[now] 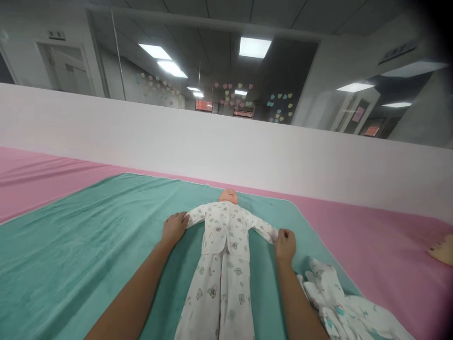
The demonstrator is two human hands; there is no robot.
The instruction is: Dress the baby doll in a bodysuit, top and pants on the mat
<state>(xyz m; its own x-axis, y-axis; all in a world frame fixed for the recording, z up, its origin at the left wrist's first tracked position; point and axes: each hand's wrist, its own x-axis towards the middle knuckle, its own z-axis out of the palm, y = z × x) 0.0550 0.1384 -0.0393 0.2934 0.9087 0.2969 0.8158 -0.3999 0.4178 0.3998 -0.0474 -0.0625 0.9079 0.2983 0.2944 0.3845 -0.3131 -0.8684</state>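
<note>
A baby doll point(228, 226) lies on its back on a teal plush blanket point(88, 250), its head away from me and its arms spread. It wears white pyjamas point(226, 231) printed with small pastel motifs. My left hand point(174, 228) closes over the end of the sleeve on the left of the picture. My right hand point(285, 245) grips the cuff of the opposite sleeve. Beside my right forearm, a crumpled white printed garment point(339, 302) lies on the blanket's corner.
The blanket lies on a pink padded surface point(371, 226), backed by a low white partition point(212, 141). A beige doll's foot point(440, 250) pokes in at the right edge. Beyond the partition are a glass pane with paper hearts and ceiling lights.
</note>
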